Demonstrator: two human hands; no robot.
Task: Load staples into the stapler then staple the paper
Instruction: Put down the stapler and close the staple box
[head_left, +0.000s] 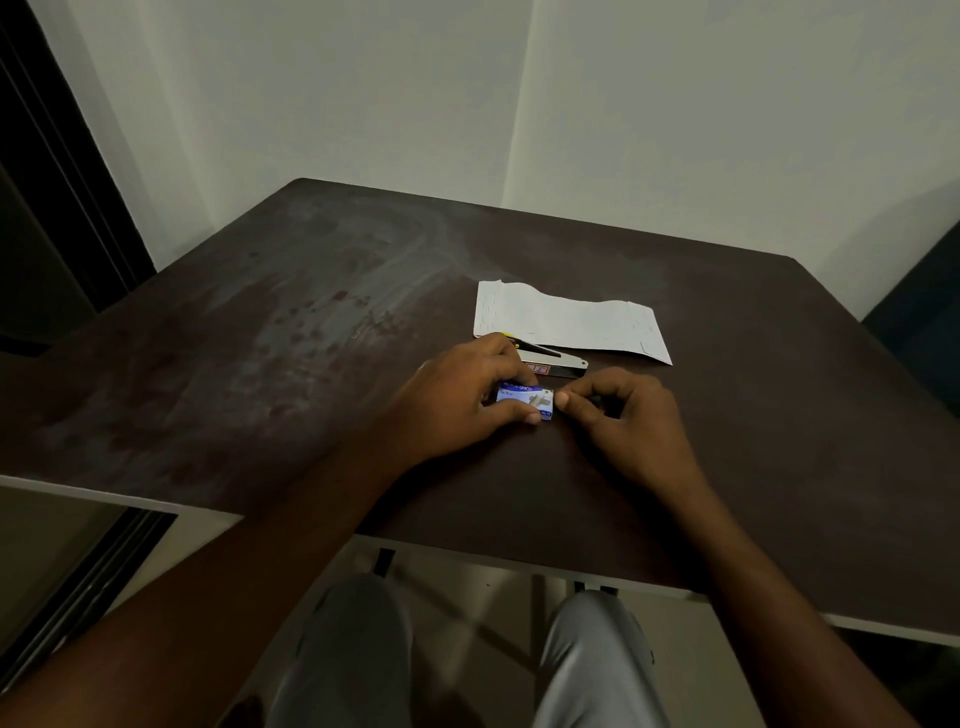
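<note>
A small blue staple box (523, 401) sits low over the dark table (270, 332), held by my left hand (462, 397) between thumb and fingers. My right hand (626, 415) pinches the box's right end with thumb and forefinger. Just behind the box lies a metal stapler (553, 361), its left end hidden by my left hand. White folded paper (566, 322) lies flat beyond the stapler.
The table's near edge (467, 553) runs above my knees (353, 649). A pale wall (467, 104) stands behind the table. A dark door frame (52, 182) is at the left, and a dark chair (924, 306) is at the far right.
</note>
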